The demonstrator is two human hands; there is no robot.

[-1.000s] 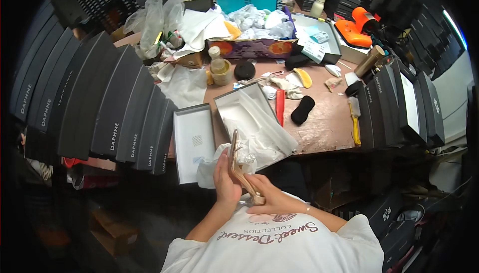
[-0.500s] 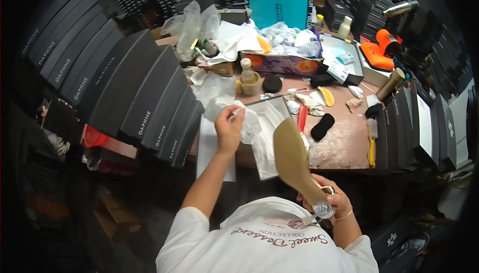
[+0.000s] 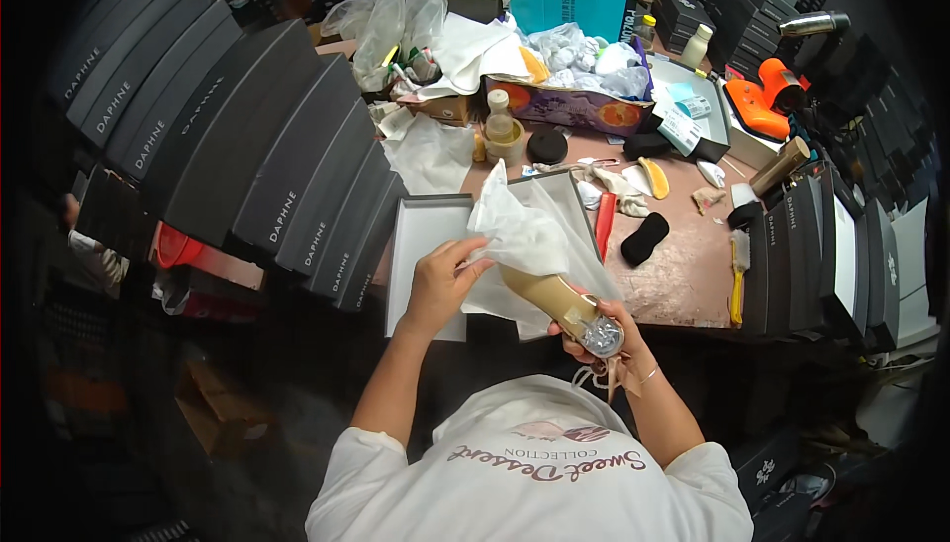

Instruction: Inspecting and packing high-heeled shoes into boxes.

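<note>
My right hand point(image 3: 618, 329) grips a shoe point(image 3: 544, 295) by its heel end, with the tan sole turned up. A clear wrap covers the heel, and pale ribbons or straps dangle below my fingers. Thin white wrapping point(image 3: 524, 235) lies over the toe. At the left edge of the toe, the thumb and fingertips of my left hand point(image 3: 440, 285) are pinched on this wrapping. Beneath the shoe is an open grey shoebox point(image 3: 572, 191) lined with white paper, partly hidden. Left of it lies the box's shallow lid point(image 3: 426, 230), its pale inside facing up.
Dark shoeboxes point(image 3: 267, 166) stand in a row at the left, with more point(image 3: 782, 255) at the right. Across the table are a purple carton point(image 3: 564, 106) of wrapped bundles, a bottle point(image 3: 501, 131), a black pad point(image 3: 643, 240), a red tool point(image 3: 605, 225) and a yellow-handled brush point(image 3: 739, 280).
The shoe has swung left and lower over the box, and its toe is now under the white wrapping. My left hand has moved slightly down and left.
</note>
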